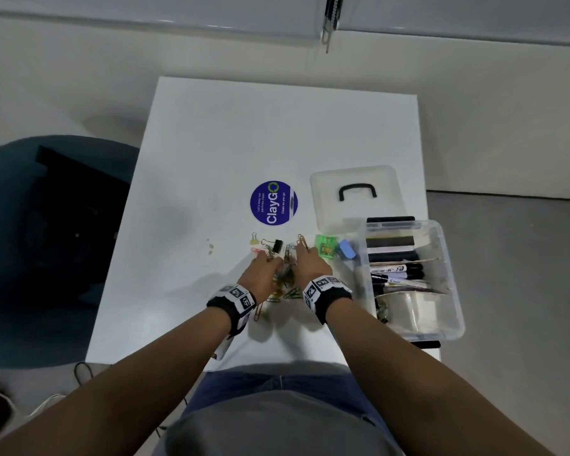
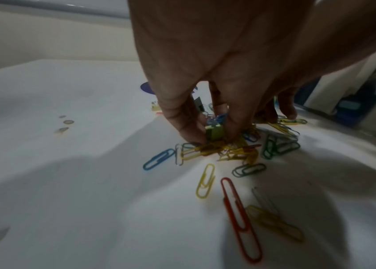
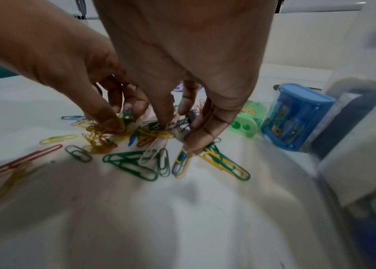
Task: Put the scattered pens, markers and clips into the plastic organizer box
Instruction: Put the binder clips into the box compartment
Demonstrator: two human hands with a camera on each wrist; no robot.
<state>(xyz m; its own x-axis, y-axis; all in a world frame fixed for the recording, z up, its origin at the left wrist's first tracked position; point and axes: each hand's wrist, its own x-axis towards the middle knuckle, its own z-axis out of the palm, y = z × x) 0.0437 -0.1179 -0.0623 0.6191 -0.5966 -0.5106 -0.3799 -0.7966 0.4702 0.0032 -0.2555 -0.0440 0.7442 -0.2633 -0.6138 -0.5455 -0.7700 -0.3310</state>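
Coloured paper clips lie in a loose pile on the white table, under both hands. My left hand pinches a small green binder clip between thumb and fingers, on top of yellow clips. My right hand reaches into the pile beside it, its thumb and curled fingers closed round a bunch of paper clips. The clear plastic organizer box stands open at the right, with black markers inside. A black binder clip and a yellow one lie just beyond the hands.
The box's lid lies behind the box. A green sharpener and a blue one stand between pile and box. A round purple sticker marks the table's middle. A long red clip lies nearer me. A dark chair stands left.
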